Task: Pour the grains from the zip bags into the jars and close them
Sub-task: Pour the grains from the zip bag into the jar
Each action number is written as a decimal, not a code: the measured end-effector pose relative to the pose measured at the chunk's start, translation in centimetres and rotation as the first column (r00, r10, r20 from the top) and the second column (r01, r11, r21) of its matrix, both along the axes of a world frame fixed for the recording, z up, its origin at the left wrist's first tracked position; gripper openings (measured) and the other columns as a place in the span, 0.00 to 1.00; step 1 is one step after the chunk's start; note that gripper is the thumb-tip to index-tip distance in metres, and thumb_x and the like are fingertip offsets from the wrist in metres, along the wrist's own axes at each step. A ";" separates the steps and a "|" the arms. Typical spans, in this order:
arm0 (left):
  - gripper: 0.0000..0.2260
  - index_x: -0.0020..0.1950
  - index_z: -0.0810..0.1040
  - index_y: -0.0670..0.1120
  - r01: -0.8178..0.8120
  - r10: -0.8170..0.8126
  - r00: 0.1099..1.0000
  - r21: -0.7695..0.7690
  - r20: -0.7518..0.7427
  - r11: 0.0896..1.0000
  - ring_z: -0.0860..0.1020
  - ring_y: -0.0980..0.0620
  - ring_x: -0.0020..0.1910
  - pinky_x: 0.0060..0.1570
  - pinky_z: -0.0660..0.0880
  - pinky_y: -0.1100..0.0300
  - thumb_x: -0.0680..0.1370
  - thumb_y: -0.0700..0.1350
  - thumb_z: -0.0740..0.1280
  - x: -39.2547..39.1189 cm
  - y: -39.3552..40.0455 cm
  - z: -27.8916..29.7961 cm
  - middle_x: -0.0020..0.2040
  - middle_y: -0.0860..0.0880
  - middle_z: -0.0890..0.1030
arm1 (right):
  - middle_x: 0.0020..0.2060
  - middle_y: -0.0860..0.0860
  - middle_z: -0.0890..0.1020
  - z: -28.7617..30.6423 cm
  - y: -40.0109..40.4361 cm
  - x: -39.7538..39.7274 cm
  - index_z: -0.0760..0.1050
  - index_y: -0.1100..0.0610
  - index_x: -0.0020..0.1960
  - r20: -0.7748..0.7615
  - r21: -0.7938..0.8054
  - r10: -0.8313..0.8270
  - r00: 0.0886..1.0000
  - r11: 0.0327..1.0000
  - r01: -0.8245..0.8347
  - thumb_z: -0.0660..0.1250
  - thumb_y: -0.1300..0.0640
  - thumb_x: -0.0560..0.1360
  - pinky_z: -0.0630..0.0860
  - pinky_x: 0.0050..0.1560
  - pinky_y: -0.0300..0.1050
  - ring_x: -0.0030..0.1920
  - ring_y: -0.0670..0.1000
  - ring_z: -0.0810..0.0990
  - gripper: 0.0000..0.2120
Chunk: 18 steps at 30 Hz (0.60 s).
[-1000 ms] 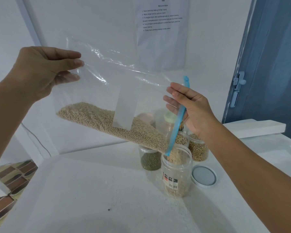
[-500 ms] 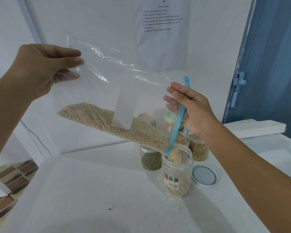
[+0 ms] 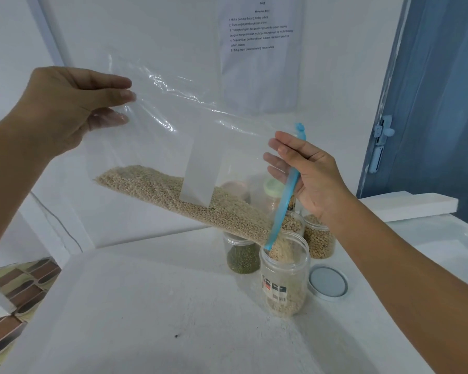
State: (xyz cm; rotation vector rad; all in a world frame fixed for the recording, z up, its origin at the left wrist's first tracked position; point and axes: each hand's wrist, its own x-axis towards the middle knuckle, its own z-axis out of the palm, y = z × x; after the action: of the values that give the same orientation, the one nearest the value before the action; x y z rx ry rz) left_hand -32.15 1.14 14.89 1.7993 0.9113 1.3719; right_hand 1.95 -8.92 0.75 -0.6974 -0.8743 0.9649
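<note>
While you tilt: your left hand [image 3: 65, 109] pinches the raised bottom corner of the zip bag [image 3: 173, 136], and your right hand [image 3: 312, 176] curls round its blue zip edge [image 3: 284, 203], so both grips are closed on the bag.
Since a second ago: you hold almost the same pose; the left hand sits a touch higher and the bag's slope is nearly as it was.
Grains in the bag: the pale grains [image 3: 189, 203] lie as a long wedge along the lower seam, still reaching far back toward your left hand, so very little has left the bag.
Mouth of the bag: its lowest corner dips just inside the rim of the open jar [image 3: 284, 279], where a clump of grains is passing.
Jar level: I judge it roughly a third full, with room left.
What this means: the pour is running slowly; you probably need a steeper lift on the left side.
Risk: a sudden slide could overshoot the narrow jar mouth onto the tabletop [image 3: 146, 306].
Lid: it lies flat just right of the jar [image 3: 328, 282], not yet fitted.
</note>
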 end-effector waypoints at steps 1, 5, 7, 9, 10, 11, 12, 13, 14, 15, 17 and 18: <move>0.11 0.52 0.87 0.46 0.001 -0.001 1.000 0.001 0.000 1.000 0.83 0.53 0.33 0.48 0.84 0.59 0.71 0.42 0.78 0.0 0.0 0.0 0.48 0.47 0.89 | 0.58 0.54 0.87 0.0 0.0 0.0 0.83 0.57 0.61 -0.001 0.000 0.000 1.000 1.000 0.000 0.68 0.66 0.80 0.84 0.55 0.48 0.57 0.56 0.87 0.12; 0.10 0.52 0.88 0.46 -0.001 0.001 1.000 0.005 -0.002 1.000 0.84 0.54 0.33 0.48 0.84 0.59 0.71 0.42 0.79 0.2 0.1 -0.1 0.48 0.47 0.89 | 0.58 0.54 0.87 -0.2 0.0 0.0 0.83 0.57 0.61 -0.005 -0.004 -0.002 1.000 1.000 0.002 0.68 0.66 0.80 0.84 0.55 0.48 0.57 0.56 0.87 0.12; 0.09 0.51 0.88 0.46 -0.004 0.004 1.000 0.005 -0.002 1.000 0.84 0.53 0.34 0.49 0.84 0.58 0.71 0.42 0.79 0.1 0.2 -0.2 0.48 0.47 0.89 | 0.59 0.54 0.87 -0.2 0.0 0.1 0.83 0.57 0.61 -0.005 -0.009 -0.005 1.000 1.000 0.005 0.68 0.66 0.80 0.84 0.56 0.49 0.57 0.57 0.87 0.12; 0.09 0.52 0.88 0.46 -0.004 0.004 1.000 0.006 -0.003 1.000 0.84 0.52 0.34 0.50 0.84 0.57 0.72 0.42 0.79 0.1 0.2 -0.3 0.49 0.46 0.88 | 0.59 0.54 0.86 -0.3 0.0 0.1 0.83 0.57 0.62 -0.007 -0.012 -0.006 1.000 1.000 0.006 0.68 0.65 0.80 0.84 0.56 0.49 0.57 0.57 0.87 0.12; 0.09 0.52 0.88 0.46 -0.005 0.005 1.000 0.006 -0.003 1.000 0.84 0.52 0.35 0.50 0.84 0.56 0.72 0.42 0.79 0.0 0.3 -0.4 0.49 0.45 0.88 | 0.59 0.54 0.86 -0.3 0.0 0.1 0.83 0.57 0.62 -0.008 -0.013 -0.008 1.000 1.000 0.007 0.68 0.65 0.80 0.84 0.56 0.49 0.57 0.57 0.87 0.12; 0.09 0.52 0.88 0.46 -0.005 0.005 1.000 0.007 -0.002 1.000 0.85 0.52 0.35 0.50 0.84 0.56 0.72 0.42 0.79 0.0 0.3 -0.4 0.49 0.45 0.88 | 0.59 0.54 0.86 -0.2 0.0 0.1 0.83 0.57 0.62 -0.009 -0.014 -0.009 1.000 1.000 0.009 0.68 0.65 0.80 0.84 0.55 0.49 0.57 0.57 0.87 0.12; 0.09 0.52 0.88 0.45 -0.004 0.004 1.000 0.007 0.000 1.000 0.85 0.52 0.35 0.50 0.84 0.56 0.72 0.41 0.79 0.1 0.3 -0.4 0.49 0.45 0.88 | 0.59 0.54 0.86 -0.3 0.0 0.1 0.83 0.57 0.62 -0.010 -0.015 -0.011 1.000 1.000 0.011 0.68 0.65 0.80 0.84 0.55 0.49 0.57 0.57 0.87 0.12; 0.09 0.52 0.88 0.45 -0.003 0.003 1.000 0.007 0.004 1.000 0.84 0.52 0.35 0.50 0.84 0.56 0.72 0.41 0.79 0.1 0.3 -0.4 0.49 0.45 0.88 | 0.58 0.54 0.87 -0.3 0.0 0.0 0.83 0.57 0.62 -0.010 -0.016 -0.013 1.000 1.000 0.013 0.68 0.65 0.80 0.84 0.55 0.49 0.57 0.57 0.87 0.12; 0.09 0.52 0.88 0.45 -0.001 0.001 1.000 0.006 0.008 1.000 0.84 0.52 0.34 0.50 0.84 0.56 0.72 0.41 0.79 0.2 0.2 -0.4 0.49 0.45 0.88 | 0.58 0.54 0.87 -0.3 0.0 0.0 0.83 0.57 0.62 -0.008 -0.017 -0.016 1.000 1.000 0.016 0.68 0.65 0.80 0.84 0.56 0.49 0.57 0.57 0.87 0.12; 0.09 0.51 0.88 0.45 0.001 -0.001 1.000 0.004 0.013 1.000 0.84 0.52 0.34 0.50 0.84 0.56 0.72 0.41 0.78 0.3 0.2 -0.4 0.48 0.45 0.88 | 0.58 0.54 0.87 -0.3 -0.1 0.1 0.83 0.57 0.62 -0.008 -0.019 -0.018 1.000 1.000 0.018 0.68 0.65 0.80 0.84 0.56 0.49 0.57 0.57 0.87 0.12; 0.09 0.52 0.88 0.45 0.005 -0.005 1.000 -0.001 0.021 1.000 0.84 0.52 0.35 0.50 0.84 0.56 0.73 0.40 0.78 0.4 0.1 -0.5 0.48 0.45 0.88 | 0.58 0.54 0.87 -0.3 -0.2 0.1 0.83 0.57 0.62 -0.011 -0.021 -0.020 1.000 1.000 0.020 0.69 0.65 0.80 0.84 0.56 0.49 0.57 0.57 0.87 0.12; 0.09 0.52 0.88 0.45 0.006 -0.006 1.000 -0.005 0.026 1.000 0.84 0.52 0.35 0.50 0.84 0.57 0.73 0.40 0.78 0.4 0.0 -0.6 0.48 0.46 0.88 | 0.58 0.54 0.87 -0.3 -0.2 0.1 0.83 0.57 0.62 -0.014 -0.022 -0.021 1.000 1.000 0.020 0.69 0.65 0.79 0.84 0.56 0.49 0.57 0.56 0.87 0.13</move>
State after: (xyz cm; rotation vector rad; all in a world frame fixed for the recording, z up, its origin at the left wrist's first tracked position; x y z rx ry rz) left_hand -31.72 1.18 14.31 1.7750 0.8937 1.3851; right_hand 2.02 -9.11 0.40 -0.7166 -0.8440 0.9612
